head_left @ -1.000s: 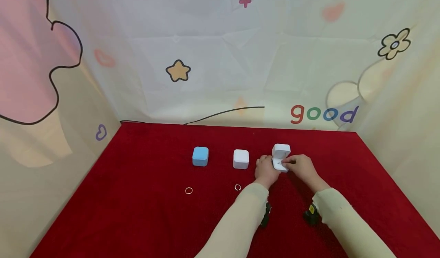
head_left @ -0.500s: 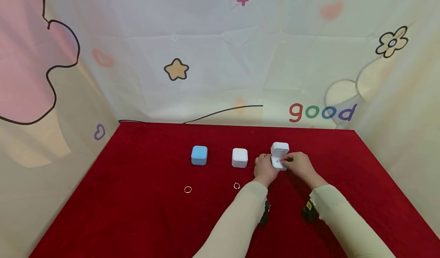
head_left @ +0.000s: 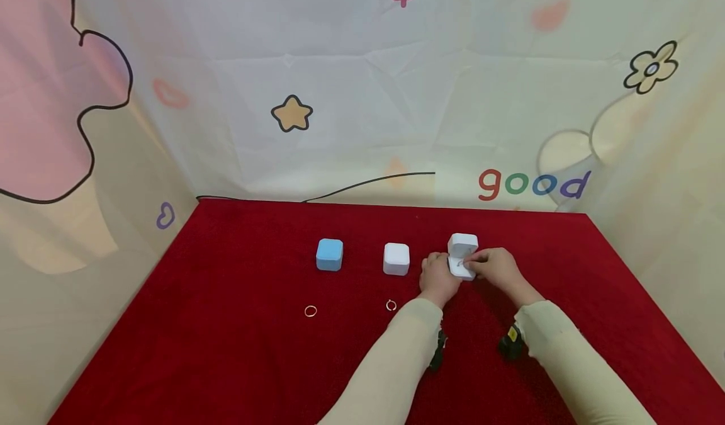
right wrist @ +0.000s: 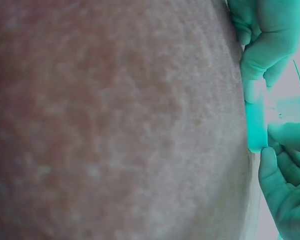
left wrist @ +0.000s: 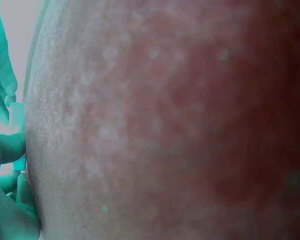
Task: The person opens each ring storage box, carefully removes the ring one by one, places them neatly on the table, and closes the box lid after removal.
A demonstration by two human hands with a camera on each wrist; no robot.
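Observation:
An upright-lidded white ring box (head_left: 463, 241) stands on the red cloth at the right, its cushion facing up. My left hand (head_left: 438, 278) grips the base of that box from its left side. From the right, my right hand (head_left: 500, 267) has its thumb and fingertips pinched together at a small silver ring (head_left: 459, 264) on the cushion. Fingertips partly cover this ring. Both wrist views are mostly filled by a blurred surface; at the right edge of the right wrist view, fingers of both hands meet at the box (right wrist: 256, 127).
Left of the hands stand a closed white ring box (head_left: 396, 259) and a closed blue ring box (head_left: 330, 255). Nearer lie a silver open ring (head_left: 391, 305), close to the left sleeve, and a gold-toned ring (head_left: 310, 311). A printed curtain (head_left: 351, 97) rises behind the red cloth (head_left: 226, 324).
Both hands stay at the white box, with the right fingertips shifting only slightly over the cushion. The head view has tilted a little; the other boxes and rings lie where they were.

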